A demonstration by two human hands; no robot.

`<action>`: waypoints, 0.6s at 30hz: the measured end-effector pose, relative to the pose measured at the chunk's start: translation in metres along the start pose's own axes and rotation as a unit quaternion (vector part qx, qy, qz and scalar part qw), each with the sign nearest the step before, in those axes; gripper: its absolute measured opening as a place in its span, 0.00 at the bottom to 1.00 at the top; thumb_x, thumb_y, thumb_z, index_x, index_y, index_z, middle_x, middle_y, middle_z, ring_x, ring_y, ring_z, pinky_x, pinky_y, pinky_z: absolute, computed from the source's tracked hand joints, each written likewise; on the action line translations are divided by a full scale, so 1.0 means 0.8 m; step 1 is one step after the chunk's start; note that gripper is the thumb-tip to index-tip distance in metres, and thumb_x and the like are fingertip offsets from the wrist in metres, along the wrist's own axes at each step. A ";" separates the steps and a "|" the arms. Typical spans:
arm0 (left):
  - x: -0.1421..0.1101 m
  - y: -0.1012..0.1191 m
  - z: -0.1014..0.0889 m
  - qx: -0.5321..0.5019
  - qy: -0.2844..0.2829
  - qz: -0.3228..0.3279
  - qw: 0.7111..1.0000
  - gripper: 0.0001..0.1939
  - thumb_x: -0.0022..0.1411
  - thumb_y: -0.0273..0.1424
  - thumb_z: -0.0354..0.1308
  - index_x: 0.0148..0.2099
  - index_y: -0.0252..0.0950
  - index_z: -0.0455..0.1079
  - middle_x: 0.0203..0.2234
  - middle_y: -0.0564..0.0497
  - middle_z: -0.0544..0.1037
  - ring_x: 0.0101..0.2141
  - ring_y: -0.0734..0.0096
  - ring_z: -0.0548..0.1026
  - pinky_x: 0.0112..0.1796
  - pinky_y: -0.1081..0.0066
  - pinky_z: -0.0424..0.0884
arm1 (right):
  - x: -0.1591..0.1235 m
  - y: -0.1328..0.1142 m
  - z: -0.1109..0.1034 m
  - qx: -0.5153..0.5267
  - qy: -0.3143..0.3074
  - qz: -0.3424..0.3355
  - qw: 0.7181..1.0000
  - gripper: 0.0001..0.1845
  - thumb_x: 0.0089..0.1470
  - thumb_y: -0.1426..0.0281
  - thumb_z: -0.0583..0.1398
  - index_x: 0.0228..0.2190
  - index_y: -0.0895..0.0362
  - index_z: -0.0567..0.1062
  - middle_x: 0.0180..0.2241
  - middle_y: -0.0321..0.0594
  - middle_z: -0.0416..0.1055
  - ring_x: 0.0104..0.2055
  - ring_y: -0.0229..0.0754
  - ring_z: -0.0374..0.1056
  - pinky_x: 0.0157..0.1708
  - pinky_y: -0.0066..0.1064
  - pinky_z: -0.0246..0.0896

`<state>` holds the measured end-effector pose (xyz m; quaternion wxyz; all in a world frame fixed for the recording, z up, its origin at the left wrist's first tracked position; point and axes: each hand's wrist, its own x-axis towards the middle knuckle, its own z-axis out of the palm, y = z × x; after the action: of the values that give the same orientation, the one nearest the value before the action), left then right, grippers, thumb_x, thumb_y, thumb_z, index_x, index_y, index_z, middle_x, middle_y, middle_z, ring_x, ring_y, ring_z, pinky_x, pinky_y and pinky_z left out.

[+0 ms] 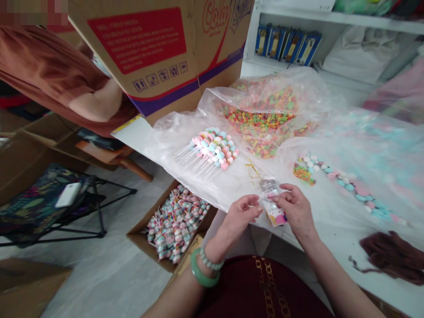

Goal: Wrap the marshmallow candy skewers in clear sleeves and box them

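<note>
From the head view, we find a small cellophane packet (270,187) with a printed card (276,215) at its lower end, held just above the white table (334,251) between the two hands; we judge it very light, soft and slippery, and easily creased, so the stiffer card end looks the surest place to take hold; the right hand (296,211) is narrowly closed, its fingers (281,196) pinching the packet's right side; the left hand (243,215) is curled and narrow, its fingertips (257,210) just beside the packet's left edge, though we cannot tell whether they touch it; a jade bangle (202,274) and a beaded bracelet (209,261) circle the left wrist; gold twist ties (253,170) lie just above the packet; beyond them, bundled lollipops (212,148) rest on a plastic sheet (165,150), beside a clear bag of candy rings (260,121); a row of pastel candies (351,187) runs across the table to the right; below left, a cardboard box (142,234) holds wrapped lollipops (175,225); a co-worker's rust-coloured sleeve (43,66) shows at upper left.
</note>
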<state>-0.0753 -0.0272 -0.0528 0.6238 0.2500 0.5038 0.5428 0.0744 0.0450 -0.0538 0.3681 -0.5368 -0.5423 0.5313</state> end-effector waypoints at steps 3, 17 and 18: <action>0.004 0.005 0.007 -0.130 -0.042 -0.023 0.990 0.20 0.48 0.36 0.67 0.42 0.30 0.75 0.34 0.45 0.77 0.34 0.68 0.72 0.38 0.70 0.67 | -0.004 -0.012 0.041 0.064 -0.117 0.050 0.990 0.18 0.43 0.64 0.61 0.38 0.54 0.67 0.20 0.29 0.66 0.20 0.37 0.61 0.22 0.27 0.55; 0.003 0.017 -0.108 -0.182 0.264 0.017 0.947 0.13 0.39 0.34 0.71 0.25 0.31 0.74 0.18 0.51 0.75 0.21 0.75 0.70 0.26 0.76 0.66 | 0.046 -0.029 0.182 0.025 -0.173 0.023 0.984 0.03 0.44 0.69 0.58 0.26 0.55 0.71 0.23 0.31 0.69 0.23 0.35 0.64 0.25 0.26 0.57; 0.003 0.019 -0.115 -0.191 0.265 0.016 0.945 0.13 0.37 0.33 0.71 0.24 0.31 0.73 0.18 0.51 0.75 0.21 0.76 0.70 0.26 0.76 0.67 | 0.054 -0.033 0.195 0.082 -0.175 0.079 0.978 0.04 0.42 0.70 0.60 0.26 0.56 0.71 0.24 0.32 0.70 0.22 0.34 0.64 0.24 0.25 0.56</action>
<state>-0.1645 -0.0424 -0.0740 0.4952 -0.0189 0.5334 0.6855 -0.0882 0.0626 -0.0615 0.2670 -0.4446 -0.5089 0.6871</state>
